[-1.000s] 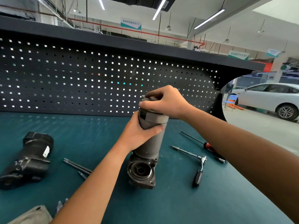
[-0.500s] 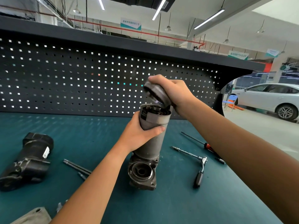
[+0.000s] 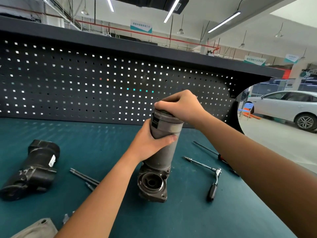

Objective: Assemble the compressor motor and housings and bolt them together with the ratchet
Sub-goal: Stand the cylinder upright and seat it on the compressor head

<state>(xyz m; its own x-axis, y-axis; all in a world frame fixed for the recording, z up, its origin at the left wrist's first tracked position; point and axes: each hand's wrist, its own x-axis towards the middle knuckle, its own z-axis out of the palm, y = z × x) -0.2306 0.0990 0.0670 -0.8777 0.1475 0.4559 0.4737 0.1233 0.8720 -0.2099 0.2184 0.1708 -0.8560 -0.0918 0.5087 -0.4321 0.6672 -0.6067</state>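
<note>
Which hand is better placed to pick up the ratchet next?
Probably the right hand, holding the end cap: the ratchet lies right of the grey housing, which the left hand grips.

Open teal bench mat [image 3: 103, 145] lies between the grey housing [image 3: 161, 152] standing at centre and the black housing [image 3: 32, 170] lying at left, save for the long bolts [image 3: 84, 176]; right of centre the ratchet [image 3: 212, 179] and screwdriver [image 3: 211, 152] bar the way, and the pegboard [image 3: 85, 86] closes the rear.

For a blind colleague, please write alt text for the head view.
A left hand grips a grey motor housing standing on a teal bench, while the right hand holds a round cap on its top. A ratchet lies beside it.
</note>
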